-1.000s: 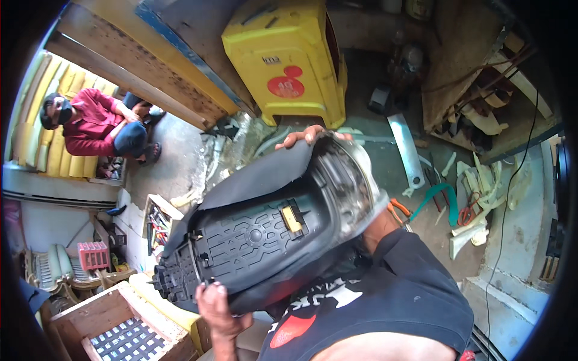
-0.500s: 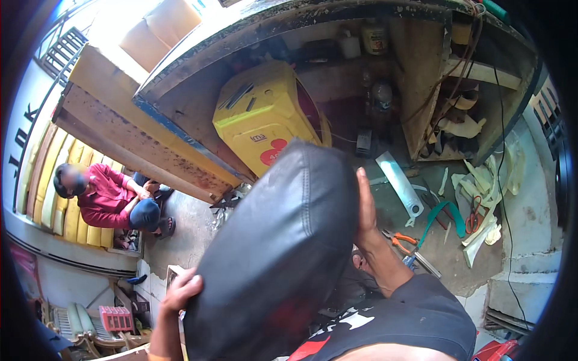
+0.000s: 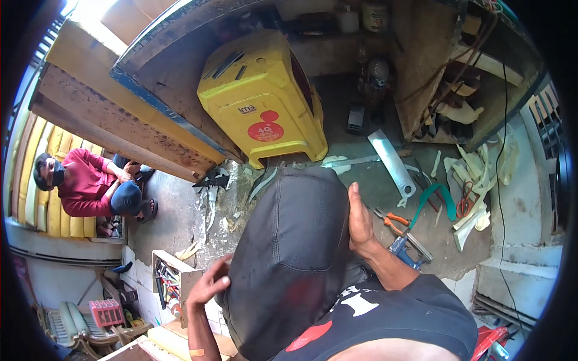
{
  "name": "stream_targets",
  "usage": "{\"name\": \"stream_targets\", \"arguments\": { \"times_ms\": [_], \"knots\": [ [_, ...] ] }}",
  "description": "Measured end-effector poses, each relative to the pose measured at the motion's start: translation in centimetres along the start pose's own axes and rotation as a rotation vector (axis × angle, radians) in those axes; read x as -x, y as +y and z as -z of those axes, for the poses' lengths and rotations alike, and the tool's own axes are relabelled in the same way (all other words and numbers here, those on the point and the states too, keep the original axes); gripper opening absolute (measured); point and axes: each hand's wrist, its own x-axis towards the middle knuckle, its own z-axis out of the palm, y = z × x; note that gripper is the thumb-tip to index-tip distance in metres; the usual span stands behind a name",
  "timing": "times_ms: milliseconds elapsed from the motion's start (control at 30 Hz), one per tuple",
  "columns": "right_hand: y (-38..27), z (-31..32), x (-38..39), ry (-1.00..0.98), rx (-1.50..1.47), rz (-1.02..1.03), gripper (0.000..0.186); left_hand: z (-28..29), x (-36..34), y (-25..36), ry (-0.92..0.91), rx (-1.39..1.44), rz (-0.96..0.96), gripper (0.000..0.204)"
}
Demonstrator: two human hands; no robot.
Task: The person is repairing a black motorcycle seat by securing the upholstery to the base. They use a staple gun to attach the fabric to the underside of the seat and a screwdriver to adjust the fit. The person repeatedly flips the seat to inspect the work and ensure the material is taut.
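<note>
A padded black motorcycle seat (image 3: 289, 240) with stitched seams rests against my lap, its narrower end pointing away from me. My left hand (image 3: 209, 281) grips its left edge, the fingertips partly hidden behind it. Against the right side lies my right hand (image 3: 360, 222), palm pressed to the cover with the thumb pointing up, so that the seat is held between both hands. Just right of my right forearm, orange-handled pliers (image 3: 394, 221) and a blue staple gun (image 3: 406, 253) lie on the floor.
A yellow plastic stool (image 3: 259, 96) stands ahead under the workbench. A metal blade-like strip (image 3: 391, 165), a green strap (image 3: 430, 198) and foam scraps (image 3: 475, 204) lie to the right. A box of tools (image 3: 171, 283) is at left; a person (image 3: 96, 180) sits beyond.
The seat has been lowered toward me and turned, so a different stitched panel faces up. Both hands have moved with it and keep their hold. More of the stool and floor shows.
</note>
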Motion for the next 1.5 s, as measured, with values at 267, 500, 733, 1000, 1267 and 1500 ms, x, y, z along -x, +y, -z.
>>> {"name": "stream_targets", "arguments": {
  "times_ms": [267, 500, 733, 1000, 1267, 1500],
  "knots": [
    [-1.8, 1.0, 0.9, 0.04, 0.244, -0.023, 0.083, -3.7, -13.5, 12.4, -0.091, -0.051, -0.265, 0.068],
    [-8.8, -1.4, 1.0, 0.089, 0.816, 0.502, 0.049, -7.2, -22.9, 15.6, -0.505, 0.46, -0.056, 0.057],
    [-11.0, -3.4, -1.4, -0.182, 0.969, 0.377, 0.049, -8.4, -24.5, 19.7, -0.207, 0.348, -0.193, 0.03],
    [-10.8, -3.9, -2.0, -0.251, 1.001, 0.38, 0.051, -8.8, -26.5, 17.8, -0.145, 0.381, -0.185, 0.04],
    [-11.9, -8.7, 4.5, -0.466, 1.618, 0.655, 0.084, -10.6, -29.9, 8.2, -0.351, 0.646, -0.405, 0.033],
    [-13.1, -10.6, -3.4, -0.431, 1.463, 0.306, 0.075, -12.1, -25.7, 9.3, -0.223, 0.42, -0.553, 0.034]
  ]
}}
